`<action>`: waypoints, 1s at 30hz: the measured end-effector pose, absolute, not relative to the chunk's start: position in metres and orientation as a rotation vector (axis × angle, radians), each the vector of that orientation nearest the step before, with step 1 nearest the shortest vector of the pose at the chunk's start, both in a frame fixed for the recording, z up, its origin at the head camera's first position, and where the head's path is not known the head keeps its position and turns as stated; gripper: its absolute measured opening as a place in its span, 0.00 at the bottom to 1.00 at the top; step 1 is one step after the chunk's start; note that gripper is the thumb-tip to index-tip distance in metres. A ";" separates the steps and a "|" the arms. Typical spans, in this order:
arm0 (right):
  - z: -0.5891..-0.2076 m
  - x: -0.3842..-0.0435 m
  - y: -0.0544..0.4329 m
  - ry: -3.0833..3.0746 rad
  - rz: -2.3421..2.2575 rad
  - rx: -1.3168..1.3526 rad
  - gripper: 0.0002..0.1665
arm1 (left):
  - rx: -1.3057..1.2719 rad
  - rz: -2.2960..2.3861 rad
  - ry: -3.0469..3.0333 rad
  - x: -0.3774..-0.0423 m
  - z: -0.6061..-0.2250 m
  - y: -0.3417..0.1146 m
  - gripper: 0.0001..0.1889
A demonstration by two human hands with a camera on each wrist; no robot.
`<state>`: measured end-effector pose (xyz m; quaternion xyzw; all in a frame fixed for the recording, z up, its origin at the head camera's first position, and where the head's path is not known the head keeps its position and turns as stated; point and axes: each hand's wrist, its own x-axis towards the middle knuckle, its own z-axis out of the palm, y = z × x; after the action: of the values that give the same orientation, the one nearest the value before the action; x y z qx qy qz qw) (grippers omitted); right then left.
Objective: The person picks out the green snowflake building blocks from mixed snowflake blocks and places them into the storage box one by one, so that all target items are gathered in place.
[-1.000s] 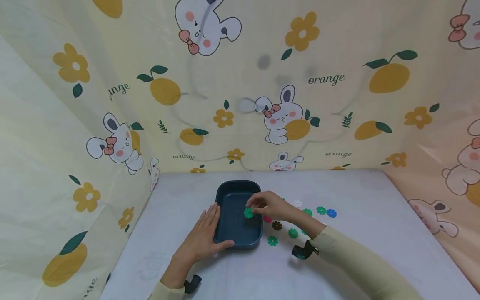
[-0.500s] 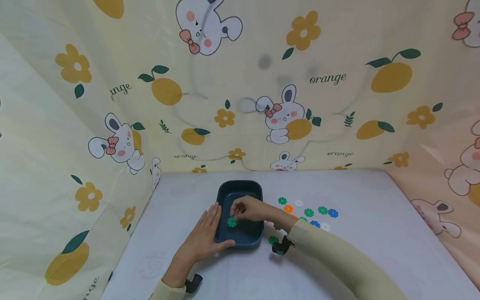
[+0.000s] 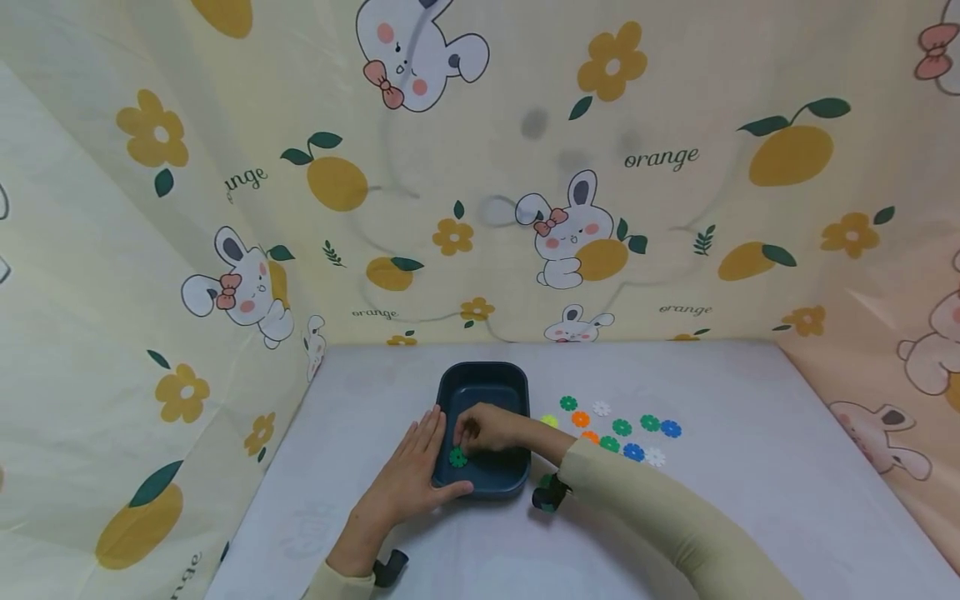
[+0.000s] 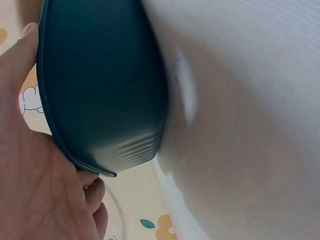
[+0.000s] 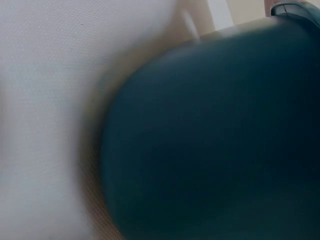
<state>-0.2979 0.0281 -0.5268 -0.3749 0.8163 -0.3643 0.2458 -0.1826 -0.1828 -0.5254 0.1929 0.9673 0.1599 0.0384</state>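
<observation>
Head view: the left hand (image 3: 408, 471) rests with straight fingers along the left rim of a dark blue tray (image 3: 491, 393), its grip unclosed. The right hand (image 3: 486, 427) reaches in from the right, its grip pinching a green flower-shaped disc (image 3: 458, 457) within the tray's near left part. Coloured discs (image 3: 622, 427) lie right of it on the worktop (image 3: 720, 400). Left wrist view: the thumb touches the tray's rim. Right wrist view: the tray's wall stands at right; the grip's state cannot be told here.
</observation>
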 end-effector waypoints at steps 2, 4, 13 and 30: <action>-0.528 -0.297 0.028 2.238 -0.988 -1.026 0.10 | 0.589 0.484 2.969 -0.183 -0.525 -0.183 0.63; -0.527 -0.297 0.028 2.242 -0.987 -1.030 0.10 | 0.586 0.476 2.971 -0.183 -0.525 -0.183 0.63; -0.508 -0.302 0.048 2.374 -1.000 -1.129 0.04 | 0.566 0.473 2.971 -0.183 -0.524 -0.181 0.64; -0.505 -0.347 0.171 2.650 -1.131 -0.894 0.09 | 0.539 0.451 2.971 -0.181 -0.524 -0.180 0.66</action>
<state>-0.3473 0.1706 -0.5048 -0.2958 0.8767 -0.3742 0.0625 -0.1805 -0.1796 -0.5243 0.1762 0.9722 0.1475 0.0444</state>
